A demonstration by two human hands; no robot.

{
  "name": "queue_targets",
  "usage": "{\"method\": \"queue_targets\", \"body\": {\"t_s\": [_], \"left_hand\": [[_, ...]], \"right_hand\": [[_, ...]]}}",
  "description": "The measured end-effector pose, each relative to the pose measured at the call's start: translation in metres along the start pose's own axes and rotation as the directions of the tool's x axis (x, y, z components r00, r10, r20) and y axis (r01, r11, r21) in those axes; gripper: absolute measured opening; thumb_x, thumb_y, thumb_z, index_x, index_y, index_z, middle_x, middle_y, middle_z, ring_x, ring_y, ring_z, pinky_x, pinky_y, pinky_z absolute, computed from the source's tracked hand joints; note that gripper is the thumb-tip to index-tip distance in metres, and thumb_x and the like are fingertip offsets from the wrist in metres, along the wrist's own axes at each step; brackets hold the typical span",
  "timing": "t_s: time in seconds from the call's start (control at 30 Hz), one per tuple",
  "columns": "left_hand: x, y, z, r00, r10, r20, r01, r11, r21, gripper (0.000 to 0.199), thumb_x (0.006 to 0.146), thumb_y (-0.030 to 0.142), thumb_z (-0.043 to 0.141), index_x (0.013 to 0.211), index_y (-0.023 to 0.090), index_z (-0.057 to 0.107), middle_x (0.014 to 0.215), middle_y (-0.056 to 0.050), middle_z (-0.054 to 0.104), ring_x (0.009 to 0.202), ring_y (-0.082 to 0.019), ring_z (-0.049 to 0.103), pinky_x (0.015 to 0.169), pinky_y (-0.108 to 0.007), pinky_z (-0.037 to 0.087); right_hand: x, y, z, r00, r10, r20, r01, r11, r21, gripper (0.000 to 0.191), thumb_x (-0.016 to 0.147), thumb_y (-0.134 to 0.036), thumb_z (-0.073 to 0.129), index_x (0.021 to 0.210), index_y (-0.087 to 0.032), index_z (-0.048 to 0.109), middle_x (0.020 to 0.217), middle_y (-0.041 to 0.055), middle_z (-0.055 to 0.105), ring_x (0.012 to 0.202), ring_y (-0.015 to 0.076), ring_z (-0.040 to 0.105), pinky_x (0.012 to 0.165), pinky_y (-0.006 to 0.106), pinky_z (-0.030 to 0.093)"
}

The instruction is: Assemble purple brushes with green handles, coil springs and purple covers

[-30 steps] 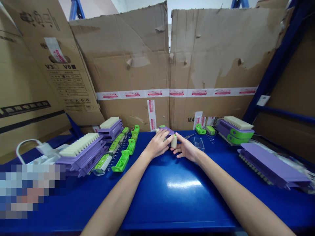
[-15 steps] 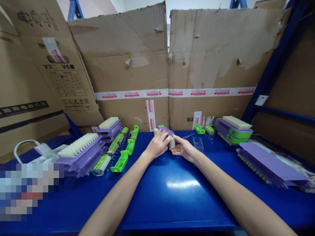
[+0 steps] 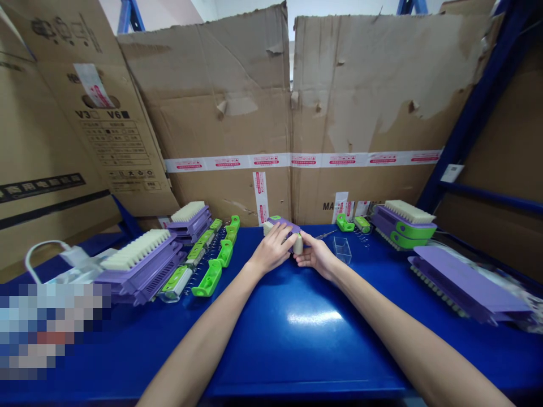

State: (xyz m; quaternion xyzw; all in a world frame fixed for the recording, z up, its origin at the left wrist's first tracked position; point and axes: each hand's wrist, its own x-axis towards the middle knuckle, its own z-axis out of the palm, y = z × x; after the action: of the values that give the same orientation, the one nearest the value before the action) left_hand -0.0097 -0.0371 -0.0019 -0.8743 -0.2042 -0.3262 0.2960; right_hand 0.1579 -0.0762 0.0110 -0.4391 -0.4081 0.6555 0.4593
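Near the back middle of the blue table, my left hand (image 3: 274,247) is closed on a purple brush part (image 3: 283,223) with pale bristles and a green patch. My right hand (image 3: 314,255) meets it from the right, its thumb and fingers closed round a small cream-coloured piece (image 3: 298,245) with a green top. My left fingertips touch this piece too. The palm-side grip is partly hidden. Just right of my right hand are a thin metal tool (image 3: 326,234) and a clear square box (image 3: 341,250).
Stacked purple brushes (image 3: 139,271), green-topped clear pieces (image 3: 176,281), springs and bright green brackets (image 3: 207,278) line the left. More purple brushes (image 3: 470,280) lie at the right. Cardboard sheets (image 3: 220,130) stand behind the blue table (image 3: 297,350). A white power strip (image 3: 80,268) is far left.
Both hands have stayed in nearly the same place. The small cream-coloured piece has shifted very slightly right between the fingers.
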Motion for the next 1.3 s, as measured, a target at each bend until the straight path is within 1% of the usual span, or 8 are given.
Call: {"method": "queue_targets", "body": {"t_s": [0.2, 0.47, 0.83, 0.9, 0.97, 1.07, 1.17, 1.3], "left_hand": [[-0.001, 0.0, 0.0, 0.999, -0.006, -0.038, 0.006, 1.0, -0.004, 0.039, 0.079, 0.016, 0.051, 0.118, 0.012, 0.048, 0.119, -0.018, 0.053, 0.118, -0.028, 0.049, 0.1, -0.047, 0.042], [-0.001, 0.003, 0.002, 0.999, -0.026, -0.046, 0.025, 1.0, -0.015, 0.036, 0.079, 0.016, 0.05, 0.115, 0.011, 0.048, 0.118, -0.018, 0.054, 0.117, -0.028, 0.051, 0.099, -0.046, 0.043], [-0.002, 0.003, 0.004, 0.998, -0.06, -0.027, 0.059, 0.998, -0.018, 0.041, 0.08, 0.016, 0.05, 0.12, 0.012, 0.045, 0.121, -0.018, 0.053, 0.12, -0.028, 0.048, 0.099, -0.046, 0.043], [-0.003, 0.001, 0.003, 0.997, -0.069, -0.03, 0.068, 0.997, -0.024, 0.042, 0.08, 0.017, 0.051, 0.121, 0.013, 0.045, 0.121, -0.017, 0.052, 0.121, -0.028, 0.047, 0.098, -0.045, 0.045], [-0.004, -0.001, 0.002, 0.998, -0.057, -0.027, 0.056, 0.998, -0.035, 0.042, 0.081, 0.019, 0.051, 0.122, 0.013, 0.045, 0.122, -0.018, 0.051, 0.123, -0.029, 0.045, 0.096, -0.042, 0.046], [-0.006, -0.003, 0.001, 1.0, -0.021, -0.009, 0.021, 0.997, -0.068, 0.04, 0.083, 0.019, 0.049, 0.122, 0.011, 0.044, 0.123, -0.02, 0.049, 0.125, -0.029, 0.043, 0.096, -0.041, 0.046], [-0.005, -0.002, 0.001, 1.0, -0.015, 0.025, 0.018, 0.995, -0.098, 0.04, 0.084, 0.019, 0.046, 0.122, 0.01, 0.043, 0.125, -0.02, 0.049, 0.127, -0.029, 0.041, 0.098, -0.042, 0.044], [-0.003, -0.001, 0.001, 1.0, -0.005, 0.031, 0.008, 0.995, -0.095, 0.039, 0.086, 0.021, 0.043, 0.124, 0.01, 0.042, 0.126, -0.02, 0.048, 0.127, -0.029, 0.041, 0.099, -0.044, 0.044]], "right_hand": [[-0.001, -0.001, 0.0, 1.0, -0.004, -0.001, 0.004, 1.0, -0.019, 0.038, 0.087, -0.047, 0.044, 0.087, -0.012, 0.057, 0.059, 0.006, 0.062, 0.046, 0.01, 0.054, 0.047, 0.02, 0.046], [-0.004, -0.003, 0.004, 0.997, -0.023, -0.069, 0.019, 0.998, -0.058, 0.038, 0.086, -0.048, 0.045, 0.083, -0.013, 0.058, 0.054, 0.0029, 0.058, 0.043, 0.0077, 0.046, 0.044, 0.018, 0.038], [-0.005, 0.0, 0.011, 0.98, -0.092, -0.174, 0.076, 0.993, -0.095, 0.041, 0.084, -0.051, 0.044, 0.079, -0.013, 0.058, 0.053, 0.002, 0.056, 0.041, 0.0079, 0.044, 0.042, 0.019, 0.041], [-0.005, 0.0, 0.01, 0.99, -0.073, -0.124, 0.064, 0.995, -0.081, 0.042, 0.083, -0.054, 0.045, 0.084, -0.014, 0.058, 0.055, 0.0018, 0.057, 0.041, 0.0082, 0.045, 0.041, 0.019, 0.041], [-0.007, -0.002, 0.007, 1.0, -0.003, -0.02, 0.002, 0.998, -0.056, 0.044, 0.083, -0.057, 0.043, 0.092, -0.016, 0.057, 0.061, 0.0019, 0.06, 0.043, 0.009, 0.048, 0.04, 0.02, 0.042], [-0.009, -0.006, 0.003, 0.988, 0.106, 0.115, -0.103, 0.994, -0.038, 0.05, 0.083, -0.061, 0.036, 0.1, -0.018, 0.055, 0.07, 0.004, 0.064, 0.05, 0.0118, 0.055, 0.045, 0.023, 0.047], [-0.009, -0.007, 0.0, 0.982, 0.12, 0.146, -0.117, 0.993, -0.028, 0.05, 0.084, -0.061, 0.034, 0.1, -0.017, 0.054, 0.074, 0.0063, 0.065, 0.055, 0.0139, 0.059, 0.049, 0.026, 0.05], [-0.008, -0.005, 0.002, 0.986, 0.095, 0.137, -0.093, 0.995, -0.024, 0.051, 0.086, -0.059, 0.032, 0.101, -0.016, 0.053, 0.069, 0.0068, 0.065, 0.052, 0.0134, 0.058, 0.052, 0.026, 0.051]]}}
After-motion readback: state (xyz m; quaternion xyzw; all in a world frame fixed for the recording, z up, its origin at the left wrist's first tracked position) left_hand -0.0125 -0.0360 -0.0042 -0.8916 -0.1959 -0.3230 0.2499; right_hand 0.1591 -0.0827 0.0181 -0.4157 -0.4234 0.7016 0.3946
